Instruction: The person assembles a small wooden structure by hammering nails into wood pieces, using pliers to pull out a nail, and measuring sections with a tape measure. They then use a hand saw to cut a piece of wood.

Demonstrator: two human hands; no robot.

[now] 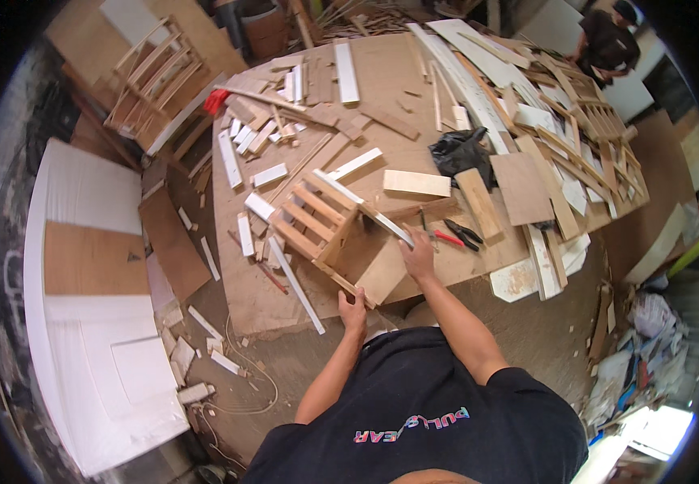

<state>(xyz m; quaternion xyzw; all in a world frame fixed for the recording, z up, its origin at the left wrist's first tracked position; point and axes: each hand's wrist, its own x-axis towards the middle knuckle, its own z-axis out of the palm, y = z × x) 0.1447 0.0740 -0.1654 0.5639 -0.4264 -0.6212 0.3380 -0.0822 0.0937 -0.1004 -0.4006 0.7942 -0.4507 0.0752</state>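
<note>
Wooden slatted crate (325,230) sits mid-frame on the worktable (382,73), long axis running upper left to lower right; our left hand (353,305) grips its lower corner, our right hand (418,256) presses its right edge, nearer.

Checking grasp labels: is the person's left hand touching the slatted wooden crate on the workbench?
Touching. The head view shows the left hand gripping the near lower corner of the wooden crate.

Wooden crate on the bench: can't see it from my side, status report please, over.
Left hand gripping near corner of slatted wooden crate. Right hand on its right edge. Crate tilted on workbench. Pliers and loose offcuts lie close by.
</note>
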